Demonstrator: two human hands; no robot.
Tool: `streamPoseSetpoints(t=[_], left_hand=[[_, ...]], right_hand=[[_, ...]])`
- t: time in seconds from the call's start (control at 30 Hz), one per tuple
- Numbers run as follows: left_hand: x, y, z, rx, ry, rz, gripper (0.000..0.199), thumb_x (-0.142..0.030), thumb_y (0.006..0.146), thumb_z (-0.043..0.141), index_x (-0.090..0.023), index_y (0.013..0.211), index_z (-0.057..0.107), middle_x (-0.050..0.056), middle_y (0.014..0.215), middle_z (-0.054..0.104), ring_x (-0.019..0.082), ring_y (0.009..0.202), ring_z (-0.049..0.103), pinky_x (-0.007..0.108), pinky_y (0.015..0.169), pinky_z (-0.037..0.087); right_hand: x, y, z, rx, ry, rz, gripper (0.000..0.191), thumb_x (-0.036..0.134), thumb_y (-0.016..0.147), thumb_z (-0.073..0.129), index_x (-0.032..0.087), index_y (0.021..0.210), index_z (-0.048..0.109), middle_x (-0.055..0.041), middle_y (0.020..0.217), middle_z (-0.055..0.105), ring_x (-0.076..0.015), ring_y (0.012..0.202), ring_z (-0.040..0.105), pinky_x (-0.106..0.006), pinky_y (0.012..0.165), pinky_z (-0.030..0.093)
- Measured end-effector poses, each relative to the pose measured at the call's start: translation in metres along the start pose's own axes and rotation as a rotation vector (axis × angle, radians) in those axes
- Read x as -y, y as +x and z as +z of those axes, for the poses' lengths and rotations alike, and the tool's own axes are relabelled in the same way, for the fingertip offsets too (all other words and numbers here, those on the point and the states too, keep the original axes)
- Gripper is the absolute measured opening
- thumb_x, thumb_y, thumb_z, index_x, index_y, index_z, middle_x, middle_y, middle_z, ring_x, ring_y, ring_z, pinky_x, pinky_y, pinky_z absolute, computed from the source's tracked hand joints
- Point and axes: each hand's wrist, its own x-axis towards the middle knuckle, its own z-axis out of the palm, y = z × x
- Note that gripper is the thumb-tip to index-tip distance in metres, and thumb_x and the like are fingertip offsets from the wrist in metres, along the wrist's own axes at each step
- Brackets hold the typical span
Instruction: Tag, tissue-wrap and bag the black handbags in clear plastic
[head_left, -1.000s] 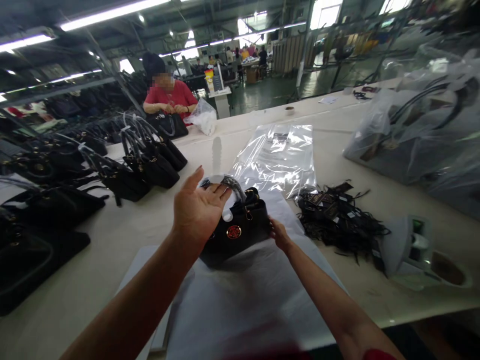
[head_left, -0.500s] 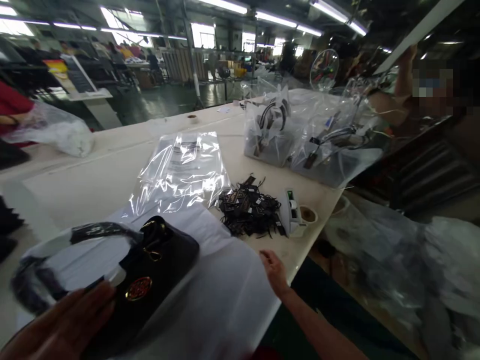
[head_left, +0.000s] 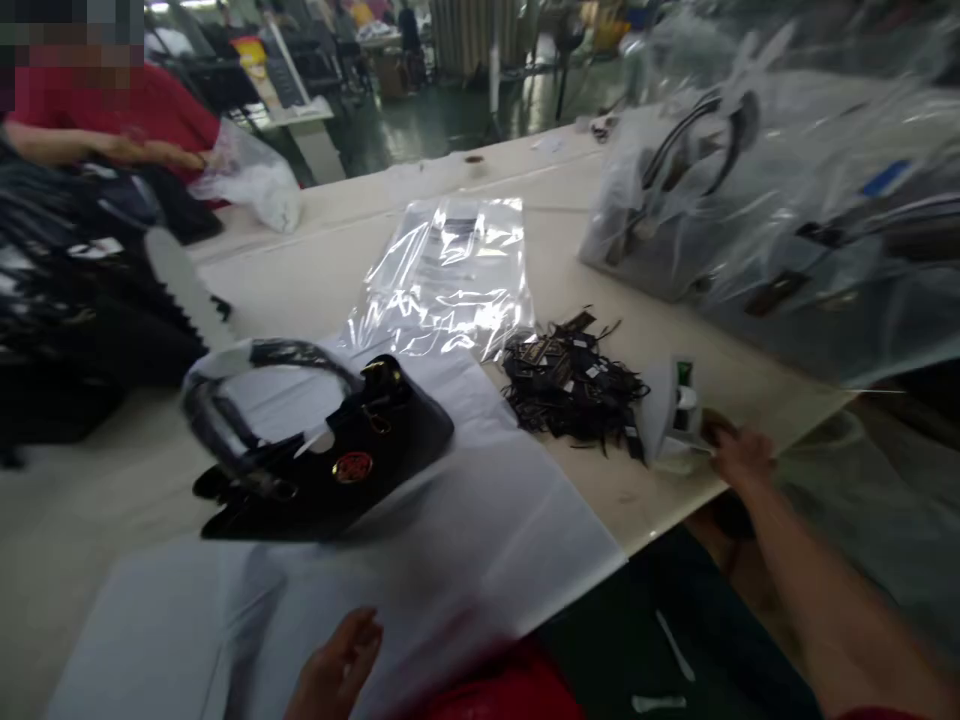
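A black handbag (head_left: 405,440) with a round red and gold emblem lies on white paper (head_left: 480,510), its handles wrapped in clear plastic. Below the bag, over the paper, is my left hand (head_left: 341,660), fingers loosely curled and blurred, touching no bag. At the table's right edge my right hand (head_left: 742,455) reaches to the tape roll (head_left: 716,428) beside a white tape dispenser (head_left: 671,415); blur hides how its fingers meet the roll. Just left of the dispenser is a pile of black tags with cords (head_left: 570,380).
Clear plastic bags (head_left: 450,270) lie flat behind the paper. Plastic-covered handbags (head_left: 675,220) stand at the right rear. Black bags (head_left: 82,290) are heaped at the left, near a person in red (head_left: 172,110) handling clear plastic.
The view has swung right and down. My left hand has come off the black handbag. My right hand has moved from the paper's edge to the tape roll by the dispenser.
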Motion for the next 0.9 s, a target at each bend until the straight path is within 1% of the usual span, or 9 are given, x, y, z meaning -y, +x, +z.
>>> streamPoseSetpoints(t=[0.07,0.13,0.2,0.23,0.33,0.4,0.5,0.63,0.9], left_hand=[[0.009,-0.012,0.007,-0.030,0.179,0.182,0.029,-0.038,0.085,0.046,-0.022,0.105,0.060,0.004,0.093,0.072,0.018,0.082,0.068,0.023,0.073,0.057],[0.020,-0.021,0.018,-0.060,0.391,0.358,0.035,-0.026,0.085,0.044,-0.022,0.118,0.056,0.007,0.110,0.066,0.019,0.100,0.064,0.027,0.085,0.054],[0.030,-0.028,0.032,-0.036,0.547,0.434,0.047,-0.019,0.083,0.044,-0.018,0.130,0.045,0.011,0.126,0.057,0.023,0.116,0.054,0.032,0.092,0.051],[0.035,-0.030,0.039,-0.020,0.594,0.435,0.051,-0.019,0.083,0.045,-0.015,0.133,0.041,0.013,0.131,0.052,0.026,0.121,0.049,0.035,0.093,0.050],[0.047,-0.033,0.056,0.005,0.630,0.378,0.057,-0.024,0.083,0.047,-0.012,0.137,0.034,0.017,0.138,0.043,0.031,0.127,0.041,0.043,0.095,0.047],[0.053,-0.034,0.061,0.020,0.595,0.347,0.057,-0.024,0.084,0.046,-0.014,0.138,0.033,0.017,0.140,0.041,0.030,0.130,0.037,0.045,0.098,0.045],[0.056,-0.036,0.058,0.011,0.528,0.290,0.053,-0.021,0.085,0.044,-0.014,0.137,0.034,0.016,0.139,0.041,0.028,0.129,0.038,0.045,0.099,0.045],[0.061,-0.044,0.045,-0.075,0.481,0.186,0.046,-0.018,0.086,0.044,-0.011,0.131,0.040,0.018,0.130,0.050,0.027,0.123,0.046,0.045,0.096,0.048],[0.069,-0.078,0.042,-0.253,0.451,0.160,0.038,-0.020,0.090,0.040,-0.015,0.128,0.043,0.014,0.120,0.057,0.024,0.116,0.052,0.043,0.093,0.050]], right_hand=[[-0.003,-0.009,-0.003,-0.049,-0.014,-0.011,0.041,0.017,0.081,0.040,0.005,0.117,0.056,-0.0276,0.125,0.044,-0.0393,0.126,0.032,-0.058,0.094,0.030],[-0.006,-0.035,-0.003,-0.191,0.015,-0.046,0.044,0.029,0.088,0.033,0.007,0.120,0.052,-0.0263,0.115,0.050,-0.0381,0.120,0.039,-0.056,0.093,0.034],[-0.003,-0.080,0.003,-0.359,0.096,-0.191,0.037,0.044,0.087,0.039,0.017,0.104,0.059,-0.0191,0.092,0.057,-0.0371,0.100,0.052,-0.054,0.083,0.041],[0.002,-0.108,0.010,-0.373,0.137,-0.333,0.031,0.046,0.086,0.045,0.020,0.093,0.060,-0.0150,0.081,0.057,-0.0338,0.086,0.056,-0.051,0.076,0.045],[0.028,-0.201,0.046,-0.114,0.307,-0.986,0.015,0.034,0.088,0.048,0.022,0.082,0.053,-0.0063,0.072,0.056,-0.0209,0.065,0.055,-0.037,0.061,0.047],[0.050,-0.256,0.075,0.121,0.322,-1.244,0.016,0.031,0.089,0.049,0.022,0.076,0.053,-0.0025,0.073,0.059,-0.0160,0.071,0.058,-0.030,0.068,0.049],[0.075,-0.312,0.111,0.449,0.234,-1.629,0.016,0.021,0.089,0.046,0.020,0.099,0.059,-0.0081,0.101,0.064,-0.0183,0.095,0.057,-0.032,0.081,0.046],[0.088,-0.335,0.143,0.542,0.121,-1.937,0.033,0.024,0.090,0.043,0.025,0.122,0.053,-0.0095,0.124,0.057,-0.0233,0.113,0.049,-0.041,0.093,0.038],[0.089,-0.333,0.160,0.481,-0.027,-2.035,0.038,0.030,0.092,0.039,0.021,0.128,0.049,-0.0110,0.128,0.055,-0.0237,0.112,0.049,-0.042,0.094,0.034]])
